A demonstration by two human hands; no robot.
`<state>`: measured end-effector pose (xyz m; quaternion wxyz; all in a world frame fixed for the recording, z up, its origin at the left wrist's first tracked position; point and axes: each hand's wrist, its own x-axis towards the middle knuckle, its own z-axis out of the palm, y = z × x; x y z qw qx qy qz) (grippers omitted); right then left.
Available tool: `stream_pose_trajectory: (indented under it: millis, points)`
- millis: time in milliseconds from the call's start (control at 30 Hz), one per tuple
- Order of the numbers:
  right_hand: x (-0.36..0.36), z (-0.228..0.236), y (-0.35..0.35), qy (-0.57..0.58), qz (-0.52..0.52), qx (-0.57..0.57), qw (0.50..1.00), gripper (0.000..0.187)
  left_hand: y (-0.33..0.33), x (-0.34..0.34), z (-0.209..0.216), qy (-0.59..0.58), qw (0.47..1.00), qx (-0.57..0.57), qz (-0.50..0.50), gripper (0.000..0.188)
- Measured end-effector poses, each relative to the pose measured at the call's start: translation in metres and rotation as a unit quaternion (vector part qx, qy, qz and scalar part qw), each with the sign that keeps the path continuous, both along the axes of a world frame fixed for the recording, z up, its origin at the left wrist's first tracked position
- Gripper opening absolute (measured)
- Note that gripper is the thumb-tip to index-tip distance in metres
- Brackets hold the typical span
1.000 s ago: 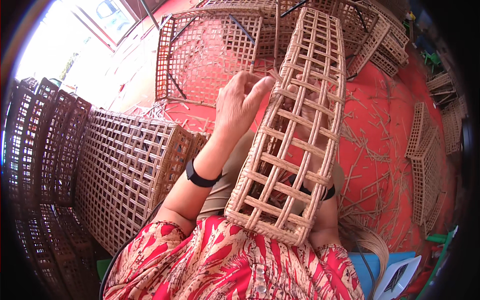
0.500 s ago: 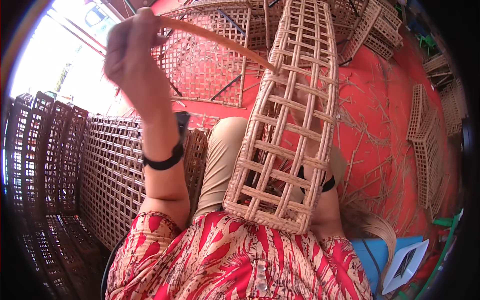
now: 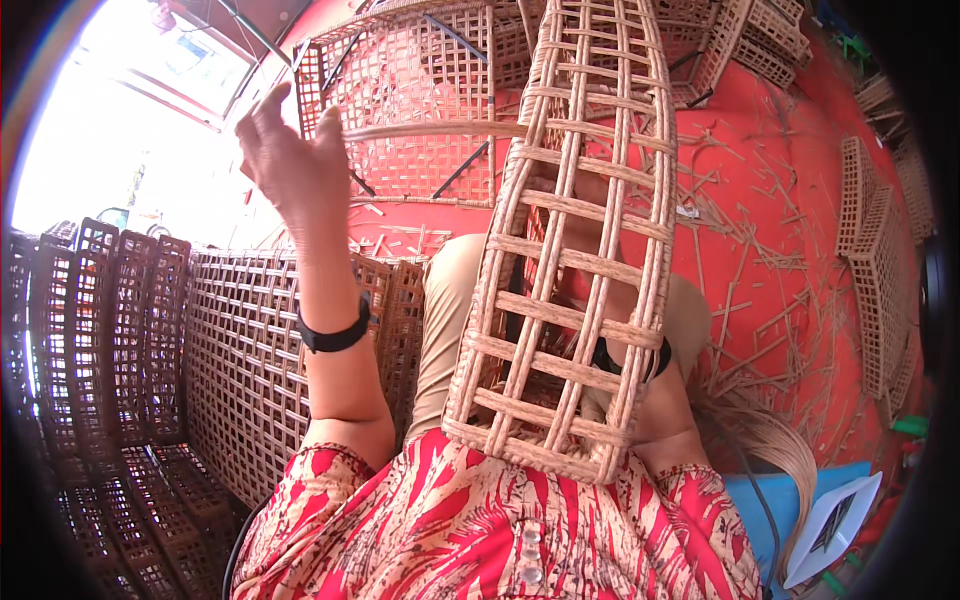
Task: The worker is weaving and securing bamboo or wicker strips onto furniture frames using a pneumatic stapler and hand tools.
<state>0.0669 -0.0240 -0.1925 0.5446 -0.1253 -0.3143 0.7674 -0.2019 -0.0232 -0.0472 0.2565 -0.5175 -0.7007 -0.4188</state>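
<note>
A long, narrow woven cane panel (image 3: 570,210) with an open lattice stands on my lap, its near end against my shirt. From its left edge, a flat cane strip (image 3: 430,130) runs out to my left hand (image 3: 290,160), raised at the left. The fingers of that hand are spread, and the strip meets it beside the thumb without a visible grip. My right hand (image 3: 590,190) is behind the lattice and shows only in patches through the gaps. Its fingers are hidden. The right forearm (image 3: 665,400) comes up along the panel's right side.
Stacked woven panels (image 3: 250,350) stand close at my left. A larger woven frame (image 3: 400,110) lies ahead on the red floor (image 3: 730,220), which is strewn with cane scraps. More woven pieces (image 3: 870,270) stand at the right. A cane bundle (image 3: 770,450) hangs near a blue surface (image 3: 740,500).
My left hand has dropped slightly, and its fingers have spread from a closed hold on the strip. The strip has swung from a slope to nearly level, with less of it showing.
</note>
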Motion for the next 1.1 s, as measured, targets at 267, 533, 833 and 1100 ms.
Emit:
stream_pose_trajectory:
  millis: [267, 533, 833, 1100]
  points:
    - [-0.005, -0.009, 0.007, 0.058, 0.048, 0.003, 0.997, 0.052, 0.008, 0.083, -0.01, -0.055, 0.902, -0.271, -0.332, 0.044]
    - [-0.012, -0.004, 0.016, 0.112, 0.106, 0.036, 0.987, 0.057, -0.003, 0.074, -0.01, -0.377, 0.756, -0.295, -0.446, 0.038]
    - [-0.019, -0.006, 0.019, 0.031, 0.116, -0.066, 0.991, 0.046, -0.009, 0.054, -0.052, -0.623, 0.573, -0.251, -0.47, 0.031]
    - [0.038, 0.051, -0.06, -0.142, -0.066, -0.07, 0.985, 0.052, 0.011, 0.075, -0.086, -0.667, 0.462, -0.26, -0.524, 0.022]
